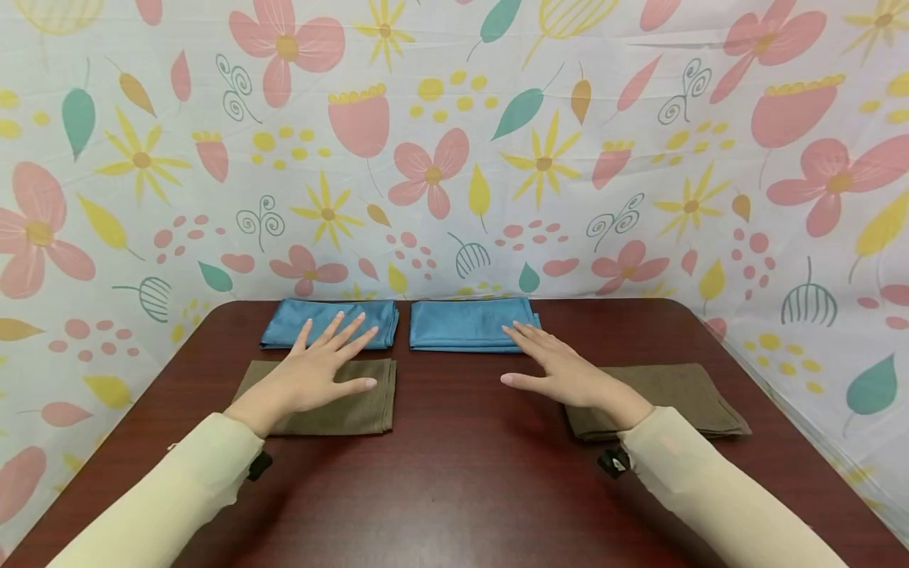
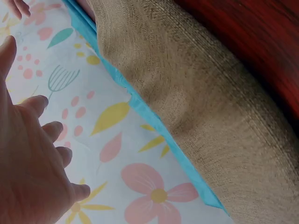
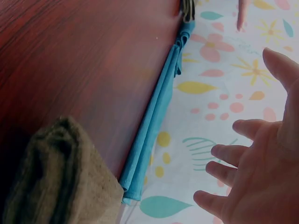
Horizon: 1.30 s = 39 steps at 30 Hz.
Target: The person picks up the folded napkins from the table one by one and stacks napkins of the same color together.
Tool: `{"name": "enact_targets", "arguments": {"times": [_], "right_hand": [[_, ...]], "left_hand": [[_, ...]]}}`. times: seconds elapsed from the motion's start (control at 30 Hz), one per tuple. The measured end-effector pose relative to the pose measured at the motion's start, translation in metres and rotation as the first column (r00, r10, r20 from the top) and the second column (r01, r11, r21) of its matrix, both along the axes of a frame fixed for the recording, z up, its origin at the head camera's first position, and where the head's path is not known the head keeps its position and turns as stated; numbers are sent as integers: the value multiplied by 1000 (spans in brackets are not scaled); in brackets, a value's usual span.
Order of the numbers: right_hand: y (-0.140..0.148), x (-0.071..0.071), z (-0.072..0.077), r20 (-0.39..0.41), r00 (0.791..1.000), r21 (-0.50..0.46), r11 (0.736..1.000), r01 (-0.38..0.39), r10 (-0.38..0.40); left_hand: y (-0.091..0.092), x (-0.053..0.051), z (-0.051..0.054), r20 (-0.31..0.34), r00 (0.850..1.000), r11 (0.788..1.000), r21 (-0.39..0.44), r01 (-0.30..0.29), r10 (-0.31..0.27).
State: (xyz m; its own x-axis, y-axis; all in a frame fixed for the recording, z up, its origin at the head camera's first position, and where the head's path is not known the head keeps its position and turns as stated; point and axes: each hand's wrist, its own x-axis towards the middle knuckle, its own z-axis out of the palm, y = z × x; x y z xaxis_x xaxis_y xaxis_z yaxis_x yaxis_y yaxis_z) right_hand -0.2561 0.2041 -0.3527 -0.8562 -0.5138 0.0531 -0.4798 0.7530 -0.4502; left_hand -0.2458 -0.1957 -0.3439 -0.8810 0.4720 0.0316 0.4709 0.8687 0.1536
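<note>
Two folded blue cloths lie side by side at the table's back edge, the left one (image 1: 284, 322) and the right one (image 1: 461, 325). Nearer the front are two folded brown cloths, at left (image 1: 362, 402) and at right (image 1: 667, 394). My left hand (image 1: 312, 371), fingers spread, is over the left brown cloth, its fingertips over the left blue one. My right hand (image 1: 561, 367) is held out between the right blue and right brown cloths. Both hands hold nothing. In the left wrist view the brown cloth (image 2: 187, 93) looms large; the right wrist view shows a brown cloth (image 3: 98, 186) beside a blue one (image 3: 149, 126).
The dark red-brown wooden table (image 1: 426, 489) has rounded back corners. Behind it and along both sides hangs a white sheet (image 1: 454, 102) printed with flowers and leaves. Dark objects show at both wrists, beneath the light sleeves (image 1: 170, 489).
</note>
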Motion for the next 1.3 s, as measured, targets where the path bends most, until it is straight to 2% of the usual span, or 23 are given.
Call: {"name": "enact_targets", "arguments": {"times": [0.33, 0.57, 0.8, 1.1, 1.3], "right_hand": [[-10, 0, 1, 6, 1000, -33, 999, 0, 0], [-20, -1, -2, 43, 999, -84, 996, 16, -12], [-34, -1, -2, 42, 999, -106, 994, -16, 21], [-52, 0, 2, 29, 999, -57, 997, -42, 44], [-62, 1, 5, 52, 998, -71, 997, -26, 29]], "left_hand": [[-9, -1, -3, -41, 999, 1000, 1, -11, 11], [-17, -2, -3, -19, 1000, 999, 24, -23, 24], [-24, -2, -6, -8, 1000, 999, 24, -21, 21], [-40, 2, -4, 36, 998, 998, 40, -58, 56], [-50, 4, -2, 39, 997, 996, 42, -75, 74]]}}
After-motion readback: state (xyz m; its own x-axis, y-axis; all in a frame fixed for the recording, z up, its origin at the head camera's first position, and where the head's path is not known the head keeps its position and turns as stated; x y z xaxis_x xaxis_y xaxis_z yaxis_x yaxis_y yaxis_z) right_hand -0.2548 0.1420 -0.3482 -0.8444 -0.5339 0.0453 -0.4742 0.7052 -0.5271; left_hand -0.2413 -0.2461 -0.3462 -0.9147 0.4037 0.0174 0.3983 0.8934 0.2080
